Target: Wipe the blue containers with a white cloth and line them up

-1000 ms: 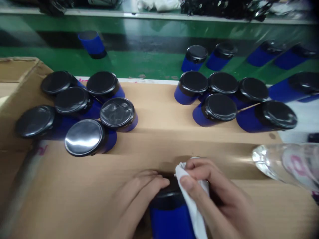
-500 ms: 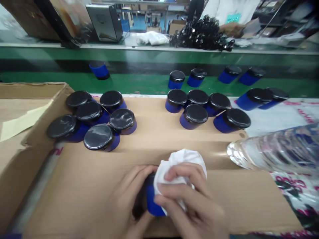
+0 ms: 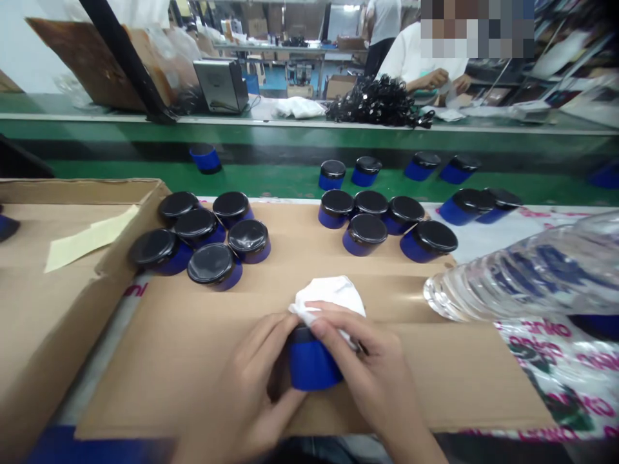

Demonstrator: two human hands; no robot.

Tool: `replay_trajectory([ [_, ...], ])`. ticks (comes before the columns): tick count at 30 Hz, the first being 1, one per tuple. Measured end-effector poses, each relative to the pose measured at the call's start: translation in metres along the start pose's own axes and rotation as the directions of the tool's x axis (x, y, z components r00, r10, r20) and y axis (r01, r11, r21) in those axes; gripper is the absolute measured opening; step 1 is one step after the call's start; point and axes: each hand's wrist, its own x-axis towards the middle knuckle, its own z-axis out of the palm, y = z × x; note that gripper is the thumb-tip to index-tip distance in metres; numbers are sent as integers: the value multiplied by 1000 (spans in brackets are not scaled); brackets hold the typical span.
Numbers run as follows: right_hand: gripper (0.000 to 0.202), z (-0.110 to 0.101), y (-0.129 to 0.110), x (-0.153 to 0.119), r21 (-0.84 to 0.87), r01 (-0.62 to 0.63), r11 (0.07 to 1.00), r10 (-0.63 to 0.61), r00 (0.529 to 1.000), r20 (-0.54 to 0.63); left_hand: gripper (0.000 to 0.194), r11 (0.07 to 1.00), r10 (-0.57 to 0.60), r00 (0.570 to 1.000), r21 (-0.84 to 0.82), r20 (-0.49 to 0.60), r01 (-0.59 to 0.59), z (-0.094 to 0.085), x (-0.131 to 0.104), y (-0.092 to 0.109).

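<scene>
Between my hands, above the cardboard sheet (image 3: 203,361), a blue jar (image 3: 313,366) is held. My left hand (image 3: 264,364) wraps its fingers and thumb round the jar's left side. In my right hand (image 3: 365,351) is a white cloth (image 3: 333,293), pressed against the jar's top and upper rim; the cloth covers most of the top. Beyond my hands, several blue jars with black lids stand in two groups, one at the left with a front jar (image 3: 215,265), one at the right with a front jar (image 3: 365,234).
An open cardboard box (image 3: 111,258) stands at the left with a yellowish paper (image 3: 91,238) in it. A clear plastic bottle (image 3: 512,277) lies at the right. Behind, a green belt (image 3: 271,183) carries more jars. Across it, a person (image 3: 430,71) works beside a black tangled heap (image 3: 377,103).
My view has tilted up and turned slightly left. My right hand and the cloth have moved from the jar's right side and front to its top edge. My left hand keeps its hold.
</scene>
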Motion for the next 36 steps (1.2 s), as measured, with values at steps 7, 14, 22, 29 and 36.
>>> replay_trajectory([
  [7,17,-30,2,-14,-37,-106,994,98,978,-186,58,1000,11,999,18,-45,-10,2,-4,0],
  [14,18,0,-3,-19,-345,668,660,-626,742,240,61,999,35,995,4,-97,-35,3,-4,-4],
  [22,26,-7,0,2,-339,405,849,-393,913,106,63,998,7,998,66,-57,-3,6,-1,3],
  [29,31,18,8,-25,-304,330,894,-315,944,100,65,998,10,995,58,-96,-5,9,0,2],
  [36,36,20,16,-26,-321,411,853,-441,897,-21,55,998,65,994,-10,-83,-66,9,1,2],
])
